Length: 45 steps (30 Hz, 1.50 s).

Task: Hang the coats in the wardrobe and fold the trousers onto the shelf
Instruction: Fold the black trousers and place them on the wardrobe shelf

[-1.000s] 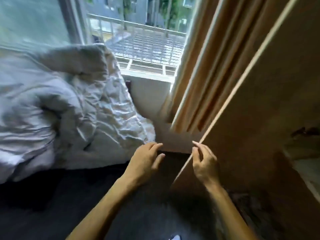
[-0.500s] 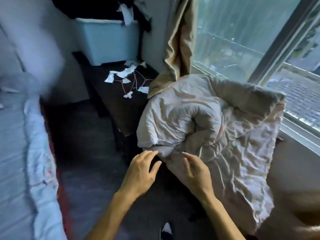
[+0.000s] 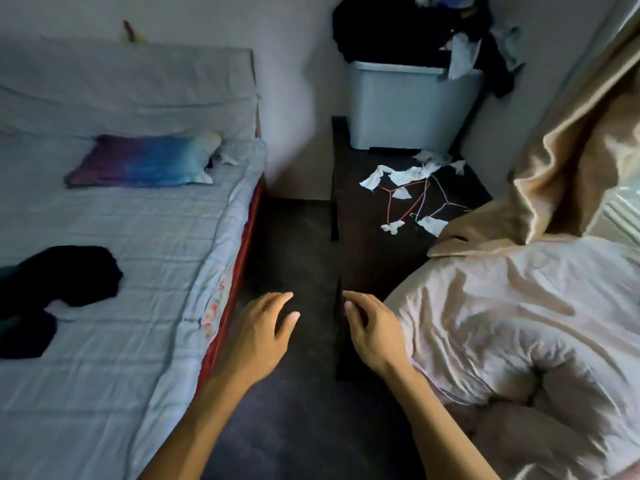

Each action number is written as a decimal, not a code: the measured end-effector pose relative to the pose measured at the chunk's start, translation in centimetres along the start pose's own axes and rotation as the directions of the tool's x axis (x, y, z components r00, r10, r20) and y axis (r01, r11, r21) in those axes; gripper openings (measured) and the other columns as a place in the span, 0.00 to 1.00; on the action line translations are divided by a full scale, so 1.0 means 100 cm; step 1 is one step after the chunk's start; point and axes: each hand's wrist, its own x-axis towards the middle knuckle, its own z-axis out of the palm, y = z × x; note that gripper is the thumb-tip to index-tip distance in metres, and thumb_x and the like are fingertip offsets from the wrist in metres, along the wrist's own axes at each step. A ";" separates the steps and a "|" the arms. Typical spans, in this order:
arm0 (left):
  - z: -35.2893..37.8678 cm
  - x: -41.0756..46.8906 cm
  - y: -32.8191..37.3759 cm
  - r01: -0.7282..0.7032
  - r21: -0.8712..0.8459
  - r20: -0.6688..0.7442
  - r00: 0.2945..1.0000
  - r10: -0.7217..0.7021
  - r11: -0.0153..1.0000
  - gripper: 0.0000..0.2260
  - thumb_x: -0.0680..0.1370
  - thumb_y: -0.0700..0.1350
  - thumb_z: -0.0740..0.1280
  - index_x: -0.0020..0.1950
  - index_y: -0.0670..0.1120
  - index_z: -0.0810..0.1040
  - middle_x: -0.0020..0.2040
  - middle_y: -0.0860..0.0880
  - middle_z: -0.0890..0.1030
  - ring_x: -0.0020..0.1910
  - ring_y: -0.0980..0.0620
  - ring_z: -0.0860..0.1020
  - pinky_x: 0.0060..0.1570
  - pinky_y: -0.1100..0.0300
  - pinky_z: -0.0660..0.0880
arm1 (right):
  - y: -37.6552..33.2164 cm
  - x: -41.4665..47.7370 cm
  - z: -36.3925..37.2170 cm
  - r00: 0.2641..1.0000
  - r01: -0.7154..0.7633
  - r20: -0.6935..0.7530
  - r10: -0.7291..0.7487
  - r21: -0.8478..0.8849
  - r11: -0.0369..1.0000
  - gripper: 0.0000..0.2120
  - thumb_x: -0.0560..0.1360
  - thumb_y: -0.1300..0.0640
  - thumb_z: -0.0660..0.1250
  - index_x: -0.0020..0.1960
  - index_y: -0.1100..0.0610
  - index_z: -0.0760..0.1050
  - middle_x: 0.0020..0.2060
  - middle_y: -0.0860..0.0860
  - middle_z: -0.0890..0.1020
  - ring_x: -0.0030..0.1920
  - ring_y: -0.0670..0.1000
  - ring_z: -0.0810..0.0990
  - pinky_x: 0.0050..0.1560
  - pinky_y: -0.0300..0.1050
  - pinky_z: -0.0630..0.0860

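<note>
Looked down on the dark strip of floor between bed and counter, with two bare hands out in front. Held the left hand over the floor, near the bed's edge, fingers loosely curled, thumb apart, gripping nothing. Held the right hand level with it, near but not touching, fingers bent a little more, also empty, in line with the near edge of the dark counter.

Spotted a dark garment sprawled on the bed at the left, well apart from both hands; could not tell coat from trousers. Spotted more dark clothes heaped on top of a pale blue bin at the counter's far end, against the wall. Found wire hangers — red and pale — lying flat in a tangle on the counter in front of the bin, with white scraps scattered among them.

Noted a blue-and-purple pillow near the head of the bed. Had a crumpled pale duvet piled at the right, just beside the right wrist, and a tan curtain draped down onto it.
</note>
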 end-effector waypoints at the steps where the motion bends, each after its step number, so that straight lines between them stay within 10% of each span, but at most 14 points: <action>1: -0.003 0.004 -0.007 0.034 0.016 -0.020 0.999 -0.034 0.999 0.26 0.77 0.61 0.53 0.67 0.48 0.73 0.65 0.49 0.76 0.63 0.49 0.74 0.62 0.60 0.66 | -0.002 0.012 0.005 1.000 0.020 0.018 -0.021 0.024 1.000 0.12 0.79 0.53 0.61 0.60 0.52 0.77 0.54 0.46 0.80 0.54 0.45 0.78 0.53 0.32 0.70; 13: -0.052 0.029 -0.117 0.396 -0.056 -0.293 0.871 -0.394 0.917 0.23 0.77 0.56 0.55 0.62 0.43 0.77 0.56 0.44 0.80 0.53 0.44 0.79 0.55 0.56 0.74 | -0.066 0.138 0.141 0.881 0.238 0.360 -0.307 0.224 0.945 0.13 0.79 0.53 0.62 0.61 0.52 0.77 0.57 0.46 0.80 0.54 0.40 0.76 0.52 0.21 0.65; 18: -0.067 0.056 -0.198 0.495 -0.136 -0.345 0.788 -0.509 0.858 0.27 0.76 0.59 0.53 0.64 0.42 0.76 0.59 0.45 0.79 0.57 0.47 0.77 0.58 0.60 0.68 | -0.107 0.193 0.222 0.799 0.267 0.463 -0.383 0.298 0.917 0.13 0.79 0.51 0.61 0.62 0.51 0.76 0.56 0.43 0.79 0.53 0.41 0.78 0.56 0.34 0.73; 32: -0.151 0.167 -0.376 0.638 -0.209 -0.417 0.627 -0.658 0.741 0.23 0.78 0.56 0.56 0.67 0.44 0.73 0.64 0.46 0.76 0.62 0.48 0.74 0.63 0.58 0.66 | -0.230 0.358 0.393 0.659 0.360 0.559 -0.502 0.352 0.864 0.12 0.80 0.53 0.61 0.61 0.52 0.76 0.56 0.43 0.79 0.56 0.39 0.76 0.58 0.30 0.70; 45: -0.162 0.262 -0.509 0.862 -0.286 -0.416 0.283 -0.864 0.420 0.27 0.77 0.60 0.53 0.66 0.44 0.73 0.62 0.45 0.78 0.60 0.45 0.76 0.60 0.53 0.71 | -0.284 0.508 0.587 0.212 0.434 0.749 -0.628 0.503 0.747 0.14 0.80 0.54 0.59 0.63 0.55 0.75 0.57 0.48 0.79 0.55 0.41 0.75 0.55 0.21 0.62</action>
